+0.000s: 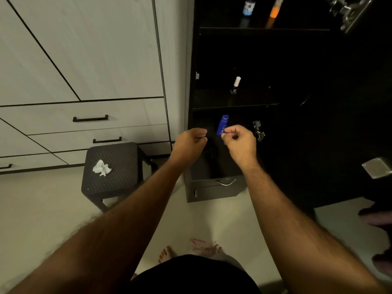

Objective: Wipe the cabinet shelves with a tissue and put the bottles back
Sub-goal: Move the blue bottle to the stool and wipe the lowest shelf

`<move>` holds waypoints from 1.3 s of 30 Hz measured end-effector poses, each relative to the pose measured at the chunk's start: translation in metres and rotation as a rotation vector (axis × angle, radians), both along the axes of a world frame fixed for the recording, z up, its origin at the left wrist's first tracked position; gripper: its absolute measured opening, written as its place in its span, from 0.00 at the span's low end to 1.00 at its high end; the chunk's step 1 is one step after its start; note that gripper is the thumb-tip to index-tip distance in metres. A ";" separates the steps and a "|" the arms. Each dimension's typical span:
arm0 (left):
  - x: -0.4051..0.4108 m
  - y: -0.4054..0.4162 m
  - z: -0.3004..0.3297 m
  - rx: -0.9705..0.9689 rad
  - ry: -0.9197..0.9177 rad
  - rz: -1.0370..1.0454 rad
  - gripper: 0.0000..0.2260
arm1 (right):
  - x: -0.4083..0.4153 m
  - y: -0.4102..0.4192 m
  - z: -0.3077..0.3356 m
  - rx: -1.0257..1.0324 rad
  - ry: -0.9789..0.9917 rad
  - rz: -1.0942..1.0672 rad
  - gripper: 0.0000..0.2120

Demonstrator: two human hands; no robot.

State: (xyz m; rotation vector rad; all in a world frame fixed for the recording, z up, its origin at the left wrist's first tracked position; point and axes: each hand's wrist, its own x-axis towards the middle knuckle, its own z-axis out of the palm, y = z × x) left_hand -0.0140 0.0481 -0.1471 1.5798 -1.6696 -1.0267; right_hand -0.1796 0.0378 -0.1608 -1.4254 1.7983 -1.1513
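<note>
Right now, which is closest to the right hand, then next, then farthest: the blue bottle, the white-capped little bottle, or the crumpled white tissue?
From the right hand:
1. Blue bottle, lowest shelf, right behind the fingers.
2. White-capped little bottle, one shelf up.
3. Crumpled white tissue, far left on the dark stool.

Setting: a home, likely a bedroom or dressing area. Evidence: pale wardrobe drawers with black bar handles, a dark open cabinet holding toiletry bottles (nail polish among them), a woven stool, bare feet.
</note>
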 end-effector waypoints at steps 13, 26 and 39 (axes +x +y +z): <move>-0.079 -0.024 -0.042 0.085 -0.058 0.081 0.14 | -0.094 -0.035 -0.028 0.145 0.009 0.130 0.09; -0.083 -0.086 -0.077 0.143 -0.152 -0.001 0.10 | -0.098 -0.089 -0.075 0.358 -0.010 0.145 0.10; -0.099 -0.165 -0.172 0.267 -0.165 0.077 0.19 | -0.106 -0.163 -0.158 0.419 0.003 0.175 0.10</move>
